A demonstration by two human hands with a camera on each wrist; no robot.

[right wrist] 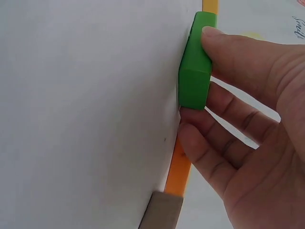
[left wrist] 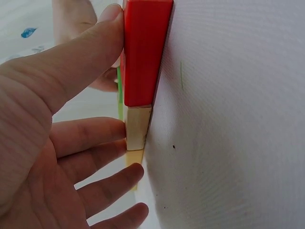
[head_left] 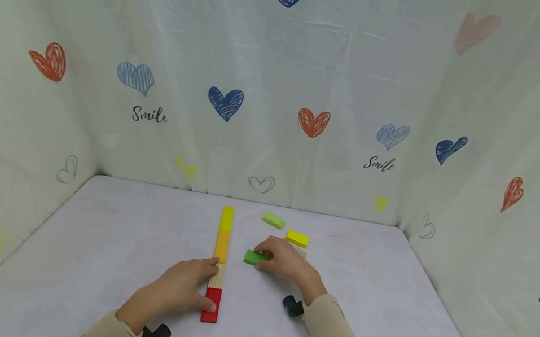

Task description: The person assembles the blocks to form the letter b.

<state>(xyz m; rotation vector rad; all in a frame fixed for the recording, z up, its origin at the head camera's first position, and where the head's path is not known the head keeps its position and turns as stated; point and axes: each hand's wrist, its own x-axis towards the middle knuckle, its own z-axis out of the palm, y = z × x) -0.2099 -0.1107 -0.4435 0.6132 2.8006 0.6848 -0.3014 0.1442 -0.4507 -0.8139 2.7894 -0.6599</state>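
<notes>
Head view: red block at six o'clock in the row, your left fingers touching both, loosely extended, probably for steadiness; one o'clock from there, your right fingers pinch the green block, likely for control.

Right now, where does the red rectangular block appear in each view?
Head: red block, low, slightly left of centre, by the left hand.
Left wrist: top centre, cut off by the edge.
Right wrist: not visible.
Shared landmark: the right hand, in all three.
</notes>
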